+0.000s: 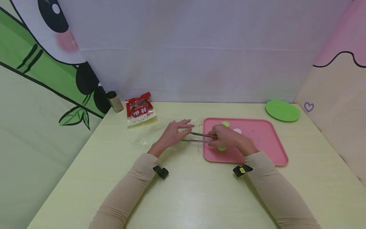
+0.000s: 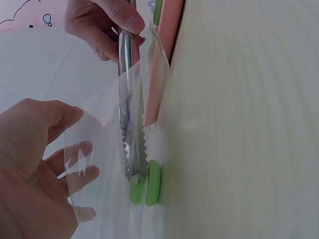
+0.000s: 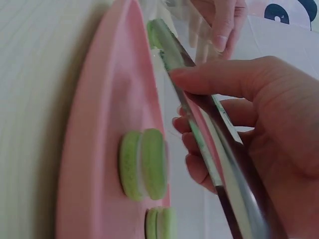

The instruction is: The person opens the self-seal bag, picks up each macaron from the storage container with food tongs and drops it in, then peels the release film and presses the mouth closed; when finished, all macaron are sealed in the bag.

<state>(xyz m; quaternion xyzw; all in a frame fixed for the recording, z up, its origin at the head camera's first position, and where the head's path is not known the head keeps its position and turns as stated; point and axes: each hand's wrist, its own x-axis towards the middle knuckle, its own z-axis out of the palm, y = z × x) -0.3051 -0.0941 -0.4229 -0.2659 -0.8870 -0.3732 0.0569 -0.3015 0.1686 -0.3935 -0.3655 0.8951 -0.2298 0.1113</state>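
Note:
My right hand (image 1: pixel 227 136) grips a pair of metal tongs (image 2: pixel 128 94) over the left side of a pink tray (image 1: pixel 264 143). The serrated tong ends reach into a clear plastic bag (image 2: pixel 102 124), beside a green macaron (image 2: pixel 154 183) low in the bag. Whether the tips still clasp that macaron, I cannot tell. The left hand (image 1: pixel 176 132) holds the bag at its edge, thumb at the rim and fingers partly seen through the film. Several macarons stay on the tray, among them green ones (image 3: pixel 153 164) and a pale one (image 1: pixel 237 130).
A red-and-white snack packet (image 1: pixel 140 109) lies at the back left, near a jar with a black lid (image 1: pixel 115 102). At the back right corner sits a green round disc (image 1: pixel 282 110). A printed cloth stands behind the table.

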